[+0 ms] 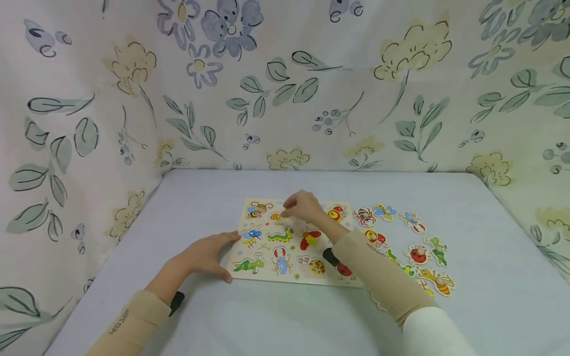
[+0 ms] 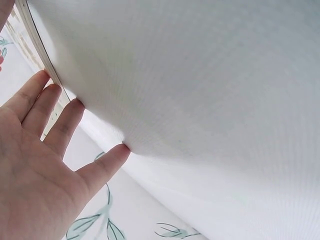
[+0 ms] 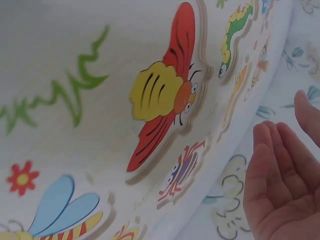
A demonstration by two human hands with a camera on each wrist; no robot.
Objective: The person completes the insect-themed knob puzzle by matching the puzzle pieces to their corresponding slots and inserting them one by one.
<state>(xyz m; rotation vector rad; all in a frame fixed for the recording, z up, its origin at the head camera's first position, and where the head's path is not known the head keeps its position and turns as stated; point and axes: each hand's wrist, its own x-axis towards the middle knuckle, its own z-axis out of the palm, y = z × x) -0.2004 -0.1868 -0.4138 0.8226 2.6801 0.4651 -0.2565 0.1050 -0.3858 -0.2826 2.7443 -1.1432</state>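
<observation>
A flat wooden puzzle board (image 1: 262,252) with colourful insect pictures in cut-out recesses lies on the table. At its left edge my left hand (image 1: 207,254) is spread, the fingers fairly straight and touching the rim; the left wrist view shows the fingertips against the board's edge (image 2: 42,52). My right hand (image 1: 305,207) hovers over the board's upper middle, fingertips beside a yellow striped insect picture (image 1: 276,216). In the right wrist view, thumb and fingers (image 3: 277,165) stand apart with no piece visible between them. The right forearm hides part of the board's right side.
Loose knobbed insect pieces lie right of the board, among them a spider (image 1: 364,216), a dragonfly (image 1: 385,212), a ladybug (image 1: 418,254), a grasshopper (image 1: 438,251) and a bee (image 1: 438,283). A floral curtain (image 1: 285,99) hangs behind the white table (image 1: 285,321).
</observation>
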